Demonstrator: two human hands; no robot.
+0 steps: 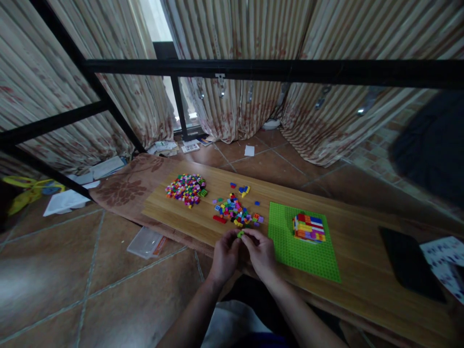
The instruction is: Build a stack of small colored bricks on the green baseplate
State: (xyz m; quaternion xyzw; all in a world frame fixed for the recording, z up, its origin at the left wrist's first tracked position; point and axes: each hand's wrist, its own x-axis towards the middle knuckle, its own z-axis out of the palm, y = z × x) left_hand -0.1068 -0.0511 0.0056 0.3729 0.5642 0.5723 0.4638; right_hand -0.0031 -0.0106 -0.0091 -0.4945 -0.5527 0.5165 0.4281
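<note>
Small lime-green toy bricks [240, 234] are pinched between the fingertips of both hands, over the front edge of the wooden board. My left hand [225, 253] closes on them from the left, my right hand [261, 249] from the right. Whether they are one brick or two joined is too small to tell. Just beyond my fingers lies a loose pile of mixed bricks [234, 210]. To the right, a green baseplate [290, 256] lies flat, bearing a block of stacked multicoloured bricks [309, 228].
A larger heap of small bricks [186, 188] sits at the board's left. On the wooden board [362, 251] a black flat sheet [409, 263] lies at right, beside printed paper [444, 261]. A clear plastic lid [147, 242] is on the floor. Black metal bars [253, 68] cross beyond.
</note>
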